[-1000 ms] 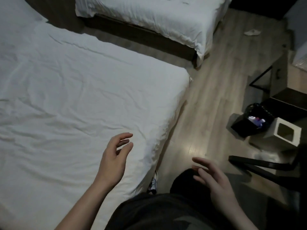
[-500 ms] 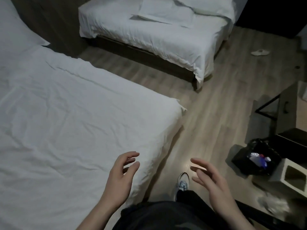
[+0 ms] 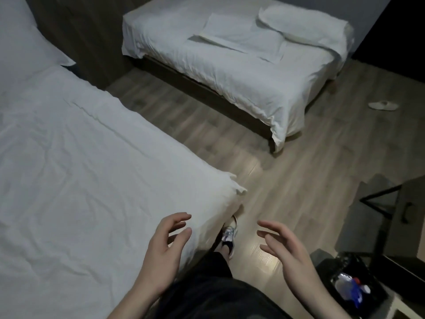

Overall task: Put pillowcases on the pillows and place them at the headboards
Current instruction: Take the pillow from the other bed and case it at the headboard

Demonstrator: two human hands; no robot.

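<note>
Far bed (image 3: pixel 230 72) newly revealed, wooden floor (image 3: pixel 299 180)

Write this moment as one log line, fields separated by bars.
left hand: open, empty | right hand: open, empty | pillow: on far bed | folded pillowcase: beside it | near bed: no pillowcase

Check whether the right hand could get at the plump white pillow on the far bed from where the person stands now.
Probably not. The right hand, open and empty, hovers over the wooden floor, while the plump white pillow lies at the far end of the far bed. Nothing blocks the path; open floor lies between, so walking comes first.
</note>
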